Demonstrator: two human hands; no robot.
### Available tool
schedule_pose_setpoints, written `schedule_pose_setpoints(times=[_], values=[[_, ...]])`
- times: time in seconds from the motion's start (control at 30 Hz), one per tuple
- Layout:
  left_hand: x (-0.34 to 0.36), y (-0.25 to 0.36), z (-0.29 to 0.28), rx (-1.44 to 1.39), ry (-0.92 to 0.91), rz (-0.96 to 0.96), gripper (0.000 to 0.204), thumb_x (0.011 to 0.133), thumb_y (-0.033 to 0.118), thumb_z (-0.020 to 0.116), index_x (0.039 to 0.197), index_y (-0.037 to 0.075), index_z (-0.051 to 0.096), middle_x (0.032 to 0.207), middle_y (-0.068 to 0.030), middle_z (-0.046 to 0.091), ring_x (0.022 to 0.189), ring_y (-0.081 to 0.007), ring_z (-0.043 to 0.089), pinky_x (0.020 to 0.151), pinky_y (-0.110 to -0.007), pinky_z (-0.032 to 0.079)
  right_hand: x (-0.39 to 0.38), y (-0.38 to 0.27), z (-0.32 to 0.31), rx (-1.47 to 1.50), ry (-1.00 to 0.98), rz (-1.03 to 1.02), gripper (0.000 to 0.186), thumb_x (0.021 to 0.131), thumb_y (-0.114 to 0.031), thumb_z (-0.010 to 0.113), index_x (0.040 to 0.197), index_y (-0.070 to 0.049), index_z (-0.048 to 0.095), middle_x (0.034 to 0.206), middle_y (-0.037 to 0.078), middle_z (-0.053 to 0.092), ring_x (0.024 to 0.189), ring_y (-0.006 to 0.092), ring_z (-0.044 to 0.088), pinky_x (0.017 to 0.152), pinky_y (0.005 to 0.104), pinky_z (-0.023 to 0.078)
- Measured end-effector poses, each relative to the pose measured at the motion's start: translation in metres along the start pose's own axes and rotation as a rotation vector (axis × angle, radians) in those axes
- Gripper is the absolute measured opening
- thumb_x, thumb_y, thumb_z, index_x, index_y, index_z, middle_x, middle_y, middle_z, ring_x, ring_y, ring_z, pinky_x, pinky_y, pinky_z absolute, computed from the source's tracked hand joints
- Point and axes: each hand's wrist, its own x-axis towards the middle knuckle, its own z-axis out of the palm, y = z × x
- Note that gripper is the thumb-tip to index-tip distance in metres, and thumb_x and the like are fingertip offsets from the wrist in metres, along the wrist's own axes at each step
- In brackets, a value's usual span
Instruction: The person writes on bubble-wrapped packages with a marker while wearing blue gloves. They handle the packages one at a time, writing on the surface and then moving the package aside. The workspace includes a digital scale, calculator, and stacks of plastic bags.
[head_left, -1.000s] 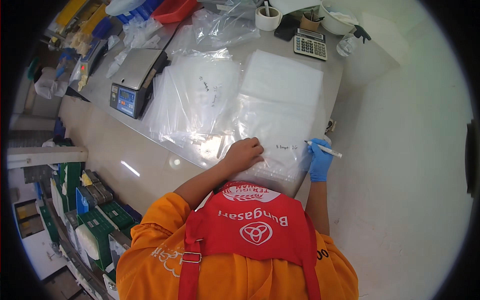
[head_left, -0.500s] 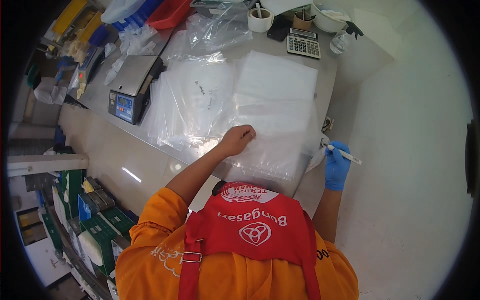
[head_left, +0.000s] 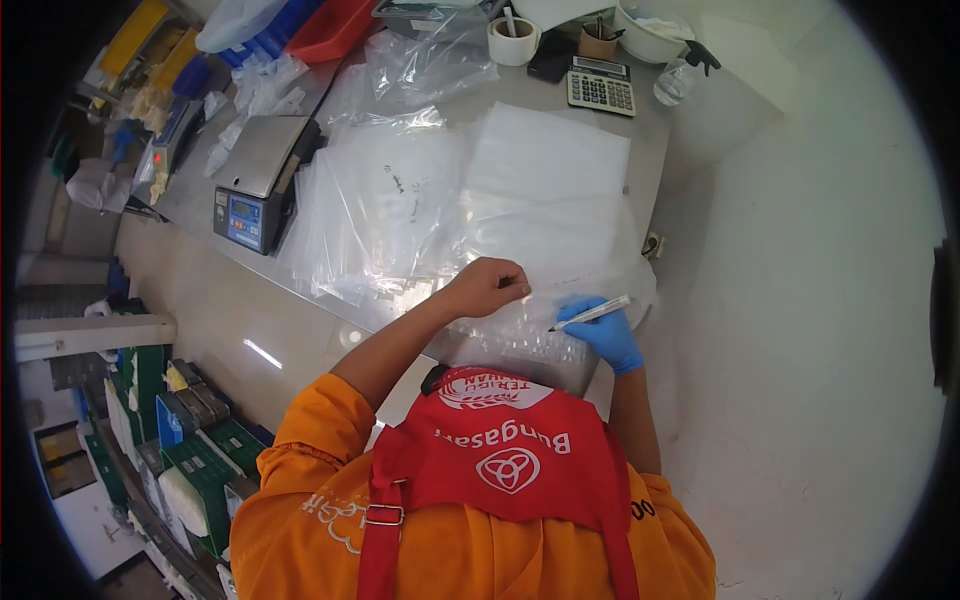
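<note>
My right hand (head_left: 608,338), in a blue glove, holds a white marker pen (head_left: 612,306). Its dark tip points down and left, over the near part of a stack of clear plastic bags (head_left: 545,215); whether it touches the plastic I cannot tell. My bare left hand (head_left: 488,287) rests on the left side of that stack with its fingers curled in. The fingertips are turned under, so anything in them is hidden. Just left lies a second spread of clear bags (head_left: 375,200), with dark handwriting on the top one.
A digital scale (head_left: 262,165) stands at the left of the steel table. Along the back are a calculator (head_left: 601,92), a tape roll (head_left: 512,42), a dark phone (head_left: 551,57), a white bowl (head_left: 650,40), a spray bottle (head_left: 676,82) and a red tray (head_left: 335,30).
My right hand with the marker has come left, from beyond the table's right edge to over the bag stack. My left hand has shifted slightly right.
</note>
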Motion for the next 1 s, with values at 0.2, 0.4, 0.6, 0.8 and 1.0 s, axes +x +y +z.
schedule_pose_setpoints(times=[0.2, 0.4, 0.6, 0.8, 1.0], values=[[0.059, -0.009, -0.008, 0.635, 0.775, 0.323, 0.028, 0.083, 0.032, 0.081, 0.097, 0.009, 0.075, 0.097, -0.0081, 0.070, 0.092, -0.0293, 0.067, 0.083, -0.042, 0.053, 0.001, 0.020, 0.001, -0.008, 0.019, 0.029, 0.024, 0.079, -0.008, 0.083, 0.102, -0.002, 0.077, 0.106, 0.010, 0.076, 0.105, 0.0173, 0.068, 0.095, 0.0340, 0.054], [0.098, -0.033, -0.051, 0.614, 0.624, 0.076, 0.019, 0.089, 0.026, 0.074, 0.099, 0.010, 0.077, 0.096, -0.0111, 0.071, 0.090, -0.0338, 0.067, 0.083, -0.044, 0.054, 0.008, 0.021, 0.003, -0.093, 0.010, -0.169, 0.017, 0.079, -0.009, 0.082, 0.094, -0.003, 0.078, 0.108, 0.011, 0.076, 0.110, 0.0217, 0.067, 0.106, 0.0382, 0.047], [0.057, -0.030, -0.135, 0.243, 1.013, -0.032, 0.021, 0.097, 0.024, 0.065, 0.096, 0.006, 0.075, 0.090, -0.0161, 0.073, 0.082, -0.0337, 0.071, 0.075, -0.042, 0.054, 0.010, 0.032, 0.010, 0.006, 0.070, -0.199, 0.016, 0.080, -0.003, 0.080, 0.096, -0.004, 0.076, 0.105, 0.012, 0.076, 0.114, 0.0250, 0.068, 0.121, 0.0431, 0.034], [-0.047, -0.083, -0.172, 0.444, 1.306, -0.281, 0.024, 0.093, 0.021, 0.070, 0.109, 0.003, 0.071, 0.102, -0.0157, 0.073, 0.096, -0.0327, 0.070, 0.085, -0.041, 0.054, 0.013, 0.034, 0.018, 0.134, 0.113, -0.142, 0.017, 0.082, -0.001, 0.079, 0.098, -0.002, 0.074, 0.113, 0.015, 0.073, 0.111, 0.0236, 0.067, 0.106, 0.0367, 0.048], [-0.079, -0.078, -0.115, 0.751, 1.334, -0.200, 0.068, 0.083, 0.014, 0.079, 0.142, 0.000, 0.049, 0.144, -0.0230, 0.051, 0.137, -0.0433, 0.044, 0.115, -0.050, 0.035, 0.020, 0.028, 0.030, 0.169, 0.143, -0.104, 0.016, 0.085, -0.001, 0.077, 0.100, -0.002, 0.073, 0.107, 0.011, 0.074, 0.101, 0.0179, 0.069, 0.094, 0.0317, 0.054]])
